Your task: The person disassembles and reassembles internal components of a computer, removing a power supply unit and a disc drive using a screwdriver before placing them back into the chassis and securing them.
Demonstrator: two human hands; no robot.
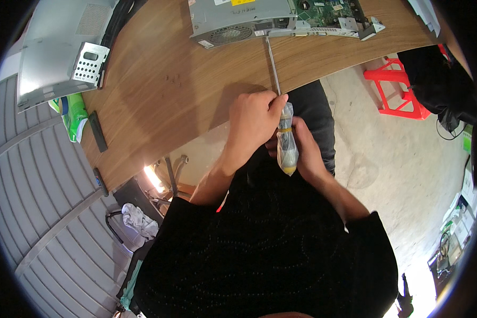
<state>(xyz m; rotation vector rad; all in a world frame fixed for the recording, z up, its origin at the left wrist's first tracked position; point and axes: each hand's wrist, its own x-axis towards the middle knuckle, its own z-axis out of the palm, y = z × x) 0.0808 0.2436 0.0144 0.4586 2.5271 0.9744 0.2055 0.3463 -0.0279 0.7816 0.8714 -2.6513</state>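
Note:
A long-shafted screwdriver [286,140] has a clear plastic wrap around its handle, with a yellow band around the middle. My left hand [253,117] is closed around the top of the handle, thumb lying by the shaft. From the other side, my right hand [309,151] holds the handle; its fingertips are hidden behind it. The shaft points away from me, its tip at the near edge of a metal power supply box [238,21], though I cannot tell if it touches. Beside that box a green circuit board [328,13] shows inside the opened computer case.
The wooden table [153,79] ends just beyond my hands. At the far left stands a grey metal panel [55,47] with a perforated bracket [90,62]. A green packet [74,114] lies by the left edge. A red stool [397,87] stands on the floor at right.

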